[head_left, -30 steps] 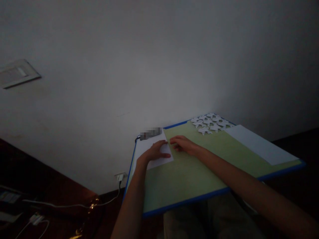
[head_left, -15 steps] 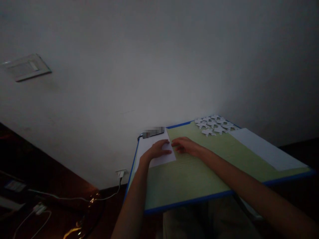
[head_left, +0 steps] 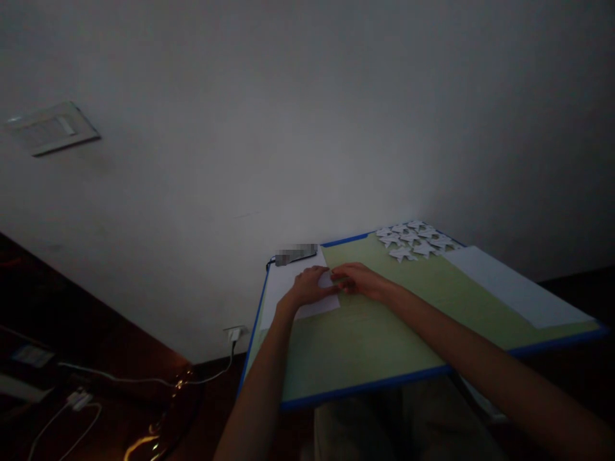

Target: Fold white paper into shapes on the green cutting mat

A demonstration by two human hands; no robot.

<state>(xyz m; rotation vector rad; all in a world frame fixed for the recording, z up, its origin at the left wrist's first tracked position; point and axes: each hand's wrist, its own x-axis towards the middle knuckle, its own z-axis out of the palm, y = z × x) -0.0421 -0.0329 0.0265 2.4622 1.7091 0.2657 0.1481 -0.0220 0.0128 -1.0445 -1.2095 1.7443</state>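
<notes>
My left hand (head_left: 311,285) is over the right part of a white sheet of paper (head_left: 281,296) on the table's left side. Its fingers curve, and a gap shows between them and the outstretched thumb. Facing it, my right hand (head_left: 356,280) has its fingers curled together at the sheet's right edge. The tips of both hands meet or nearly meet there. Whatever the right fingers hold, if anything, is too dark and small to make out.
Several folded white paper stars (head_left: 417,240) lie at the table's back right, beside another white sheet (head_left: 516,288). A dark, blurred-out device (head_left: 296,253) with a cable is at the back left. The green tabletop (head_left: 365,346) has blue edging, against a wall (head_left: 288,128).
My left hand has moved right, toward my right hand, closing the gap between their fingertips. The right hand has barely shifted. The papers and stars are as before.
</notes>
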